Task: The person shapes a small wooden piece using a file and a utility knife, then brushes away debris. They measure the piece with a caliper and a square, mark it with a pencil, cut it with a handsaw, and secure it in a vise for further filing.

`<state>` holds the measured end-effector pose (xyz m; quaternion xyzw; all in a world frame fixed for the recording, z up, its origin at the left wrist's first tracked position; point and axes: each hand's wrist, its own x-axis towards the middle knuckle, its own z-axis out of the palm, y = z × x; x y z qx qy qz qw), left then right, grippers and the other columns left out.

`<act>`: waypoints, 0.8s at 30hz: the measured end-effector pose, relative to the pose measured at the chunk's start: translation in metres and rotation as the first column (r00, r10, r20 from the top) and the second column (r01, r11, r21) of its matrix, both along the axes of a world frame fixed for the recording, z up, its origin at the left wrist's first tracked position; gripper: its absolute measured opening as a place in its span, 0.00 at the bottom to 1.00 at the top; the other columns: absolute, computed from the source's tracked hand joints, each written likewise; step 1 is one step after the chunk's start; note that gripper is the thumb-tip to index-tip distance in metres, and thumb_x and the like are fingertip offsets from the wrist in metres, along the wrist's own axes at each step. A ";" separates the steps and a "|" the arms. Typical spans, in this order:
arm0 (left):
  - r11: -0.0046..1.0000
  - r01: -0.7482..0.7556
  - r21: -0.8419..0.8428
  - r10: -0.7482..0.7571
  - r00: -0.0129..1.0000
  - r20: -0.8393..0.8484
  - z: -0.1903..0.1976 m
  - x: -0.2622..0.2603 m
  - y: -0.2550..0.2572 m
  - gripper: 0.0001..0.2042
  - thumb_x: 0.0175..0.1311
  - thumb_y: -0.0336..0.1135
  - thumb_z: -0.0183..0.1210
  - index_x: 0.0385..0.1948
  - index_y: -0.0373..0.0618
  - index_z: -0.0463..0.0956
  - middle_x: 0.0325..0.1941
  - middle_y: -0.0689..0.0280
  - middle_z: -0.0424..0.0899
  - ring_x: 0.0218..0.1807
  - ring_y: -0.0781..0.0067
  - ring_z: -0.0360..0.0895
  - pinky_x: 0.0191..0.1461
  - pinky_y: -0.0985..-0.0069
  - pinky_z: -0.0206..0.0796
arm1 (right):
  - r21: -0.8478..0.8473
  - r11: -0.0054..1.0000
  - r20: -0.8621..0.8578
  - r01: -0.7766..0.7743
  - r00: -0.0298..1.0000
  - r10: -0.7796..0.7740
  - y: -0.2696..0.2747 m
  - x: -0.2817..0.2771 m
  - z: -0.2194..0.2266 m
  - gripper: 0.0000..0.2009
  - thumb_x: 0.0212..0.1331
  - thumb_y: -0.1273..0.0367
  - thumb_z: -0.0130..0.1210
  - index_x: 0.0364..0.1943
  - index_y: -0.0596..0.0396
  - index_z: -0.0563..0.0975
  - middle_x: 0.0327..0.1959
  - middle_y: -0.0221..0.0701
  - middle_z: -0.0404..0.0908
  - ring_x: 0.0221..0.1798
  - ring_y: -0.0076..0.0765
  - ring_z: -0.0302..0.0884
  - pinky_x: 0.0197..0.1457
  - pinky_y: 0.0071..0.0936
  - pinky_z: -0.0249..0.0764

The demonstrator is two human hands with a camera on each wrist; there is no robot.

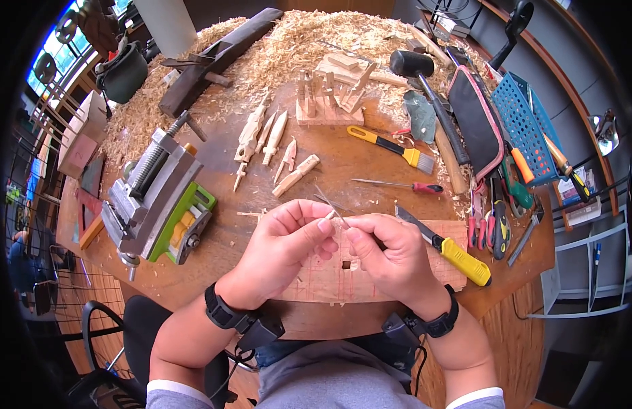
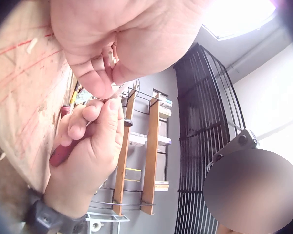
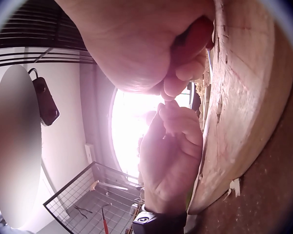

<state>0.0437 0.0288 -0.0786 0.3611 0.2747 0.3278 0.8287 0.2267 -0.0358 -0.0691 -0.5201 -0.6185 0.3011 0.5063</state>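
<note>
Above the front of the table, my two hands meet at the fingertips. My left hand (image 1: pixel 285 242) pinches a small pale piece of wood (image 1: pixel 331 215) between thumb and fingers, which hide most of it. My right hand (image 1: pixel 391 255) grips a thin file, its slim metal shaft (image 1: pixel 324 198) crossing beside the wood piece. The file's red handle (image 2: pixel 63 152) shows under the curled right fingers in the left wrist view. Beneath both hands lies a flat wooden board (image 1: pixel 309 290) with red pencil lines and a square hole.
A yellow utility knife (image 1: pixel 466 259) lies across the board's right side. Left stands a metal vise (image 1: pixel 152 194). Beyond are carved wooden pieces (image 1: pixel 251 136), a brush (image 1: pixel 391 146) and another red-handled tool (image 1: pixel 425 187). Wood shavings (image 1: pixel 316 41) cover the back; a blue basket (image 1: pixel 527 126) stands right.
</note>
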 end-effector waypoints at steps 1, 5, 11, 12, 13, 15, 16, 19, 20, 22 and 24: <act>1.000 -0.003 -0.014 0.003 1.000 0.025 0.000 0.000 0.000 0.09 0.70 0.30 0.59 0.47 0.38 0.75 0.40 0.64 0.83 0.39 0.76 0.81 0.41 0.78 0.73 | 0.016 1.000 0.006 -0.009 1.000 0.009 0.000 0.001 -0.002 0.06 0.62 0.75 0.58 0.41 0.63 0.81 0.31 0.40 0.84 0.30 0.35 0.82 0.33 0.28 0.75; 1.000 0.005 -0.019 -0.004 0.999 0.046 0.001 -0.001 0.001 0.10 0.71 0.30 0.58 0.48 0.37 0.75 0.40 0.64 0.84 0.40 0.76 0.81 0.43 0.77 0.74 | 0.050 0.999 0.014 0.010 1.000 -0.010 -0.001 0.001 -0.004 0.07 0.61 0.76 0.59 0.41 0.64 0.81 0.33 0.41 0.84 0.32 0.35 0.83 0.35 0.28 0.76; 0.999 0.000 -0.042 0.004 0.995 0.097 -0.002 -0.003 0.002 0.09 0.71 0.30 0.57 0.48 0.39 0.75 0.40 0.64 0.84 0.40 0.75 0.83 0.43 0.77 0.76 | 0.018 0.999 -0.011 0.027 1.000 -0.026 -0.001 0.000 -0.007 0.07 0.60 0.78 0.59 0.41 0.62 0.81 0.34 0.40 0.84 0.33 0.36 0.83 0.35 0.27 0.76; 0.998 -0.016 -0.057 0.022 0.994 0.105 -0.002 -0.003 0.002 0.07 0.71 0.28 0.56 0.47 0.39 0.75 0.39 0.63 0.84 0.38 0.74 0.84 0.42 0.77 0.78 | 0.019 0.999 -0.011 0.026 1.000 -0.025 -0.001 -0.001 -0.005 0.07 0.60 0.78 0.59 0.41 0.62 0.81 0.34 0.40 0.84 0.33 0.36 0.83 0.35 0.27 0.76; 0.997 -0.031 -0.074 0.039 0.993 0.113 -0.002 -0.003 0.002 0.05 0.72 0.27 0.54 0.45 0.40 0.75 0.38 0.62 0.85 0.36 0.73 0.85 0.40 0.77 0.79 | -0.013 0.999 0.002 0.034 0.999 -0.034 -0.003 -0.001 -0.001 0.06 0.59 0.78 0.59 0.40 0.62 0.81 0.33 0.39 0.84 0.32 0.36 0.83 0.35 0.28 0.76; 0.996 -0.037 -0.082 0.046 0.993 0.109 0.000 -0.003 0.002 0.05 0.72 0.26 0.54 0.45 0.40 0.76 0.37 0.62 0.85 0.36 0.73 0.85 0.40 0.77 0.79 | -0.044 0.998 0.017 0.041 0.999 -0.041 -0.003 -0.001 0.001 0.06 0.59 0.78 0.60 0.40 0.61 0.81 0.32 0.39 0.83 0.32 0.36 0.82 0.34 0.28 0.75; 0.995 -0.043 -0.090 0.052 0.993 0.104 0.000 -0.003 0.002 0.05 0.72 0.26 0.54 0.44 0.40 0.76 0.37 0.62 0.85 0.36 0.73 0.85 0.39 0.77 0.79 | -0.027 0.999 0.032 0.046 0.998 -0.045 -0.003 -0.001 0.000 0.06 0.58 0.79 0.60 0.39 0.61 0.81 0.31 0.38 0.83 0.31 0.36 0.82 0.34 0.28 0.75; 0.994 -0.042 -0.101 0.053 0.993 0.106 0.001 -0.003 0.002 0.04 0.72 0.26 0.55 0.43 0.40 0.76 0.36 0.61 0.85 0.34 0.72 0.85 0.39 0.77 0.80 | 0.002 0.999 0.053 0.048 0.997 -0.048 -0.002 -0.001 -0.003 0.06 0.57 0.79 0.60 0.38 0.61 0.81 0.30 0.38 0.82 0.31 0.36 0.82 0.33 0.28 0.74; 0.994 -0.043 -0.101 0.054 0.993 0.106 0.002 -0.003 0.002 0.04 0.72 0.26 0.55 0.43 0.40 0.76 0.36 0.61 0.85 0.34 0.72 0.85 0.39 0.77 0.80 | 0.014 0.999 0.060 0.046 0.997 -0.047 -0.002 -0.001 -0.003 0.06 0.57 0.79 0.61 0.38 0.61 0.81 0.29 0.38 0.82 0.31 0.36 0.82 0.33 0.28 0.74; 0.995 -0.032 -0.099 0.041 0.996 0.082 0.003 -0.004 0.001 0.04 0.71 0.27 0.55 0.42 0.40 0.77 0.35 0.62 0.86 0.33 0.73 0.85 0.37 0.77 0.79 | 0.004 0.999 0.068 0.042 0.997 -0.043 -0.002 -0.001 -0.001 0.05 0.57 0.79 0.60 0.38 0.61 0.81 0.29 0.39 0.82 0.31 0.36 0.82 0.33 0.28 0.75; 0.998 -0.002 -0.063 0.005 0.999 0.042 -0.001 -0.004 0.001 0.04 0.71 0.28 0.57 0.42 0.39 0.77 0.36 0.63 0.85 0.33 0.74 0.84 0.37 0.78 0.77 | -0.009 0.999 0.076 0.044 0.996 -0.043 -0.002 -0.001 -0.002 0.05 0.57 0.79 0.60 0.37 0.61 0.81 0.29 0.39 0.82 0.30 0.37 0.82 0.34 0.28 0.75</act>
